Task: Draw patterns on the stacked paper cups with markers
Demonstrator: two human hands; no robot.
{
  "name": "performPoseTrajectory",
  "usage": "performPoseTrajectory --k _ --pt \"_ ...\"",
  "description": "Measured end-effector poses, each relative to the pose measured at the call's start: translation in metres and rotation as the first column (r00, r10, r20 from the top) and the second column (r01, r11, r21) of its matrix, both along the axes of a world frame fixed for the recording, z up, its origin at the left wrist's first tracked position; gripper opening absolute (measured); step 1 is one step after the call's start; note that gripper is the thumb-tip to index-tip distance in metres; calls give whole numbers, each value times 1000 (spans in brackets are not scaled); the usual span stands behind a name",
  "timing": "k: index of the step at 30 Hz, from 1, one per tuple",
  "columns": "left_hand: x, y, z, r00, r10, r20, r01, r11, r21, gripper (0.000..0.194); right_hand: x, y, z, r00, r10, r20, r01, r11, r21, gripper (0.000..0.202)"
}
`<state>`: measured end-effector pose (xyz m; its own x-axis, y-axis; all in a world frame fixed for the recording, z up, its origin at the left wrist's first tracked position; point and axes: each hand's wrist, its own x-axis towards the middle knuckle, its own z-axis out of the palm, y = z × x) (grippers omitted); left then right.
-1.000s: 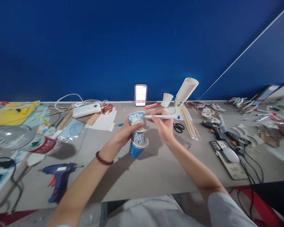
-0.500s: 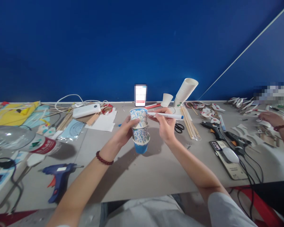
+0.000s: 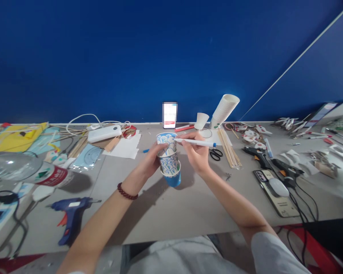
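Observation:
My left hand (image 3: 153, 160) is closed around a stack of paper cups (image 3: 169, 164), its thumb across the upper one. Blue scale-like arcs cover the upper cups, and the lowest part is solid blue. In my right hand (image 3: 198, 154) is a white marker (image 3: 198, 142) with a blue end at the right, held like a pen. The marker's tip meets the right side of the top cup, near its rim. Behind the cups a lit phone (image 3: 170, 116) stands upright against the blue wall. Black scissors (image 3: 216, 154) lie just right of my right hand.
To the left are a blue glue gun (image 3: 71, 215), a lying water bottle (image 3: 31, 169) and a power strip (image 3: 10, 213). At the right lie wooden sticks (image 3: 228, 148), a phone (image 3: 276, 194) and more glue guns (image 3: 287, 171). A tall stack of white cups (image 3: 224, 110) leans at the back.
The cup stack has tilted slightly, its base shifting right. My right hand has lowered a little with the marker, whose tip moved left onto the cup. The other person's hand at the right has left view.

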<state>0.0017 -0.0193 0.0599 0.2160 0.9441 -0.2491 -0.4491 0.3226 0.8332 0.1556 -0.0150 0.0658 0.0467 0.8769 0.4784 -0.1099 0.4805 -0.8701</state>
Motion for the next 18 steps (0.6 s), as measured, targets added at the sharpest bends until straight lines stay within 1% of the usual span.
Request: performPoseTrajectory --k 9,14,18 --pt "-1 2 -2 999 -30 -17 31 998 58 28 1 -2 0 995 -36 88 30 997 69 4" --pt "-2 2 -2 1000 -22 -14 23 998 62 25 1 -3 1 988 -67 137 55 994 90 6" --pt "-2 1 -2 1000 -17 -18 18 998 62 27 0 -4 3 983 -76 168 61 994 96 6"
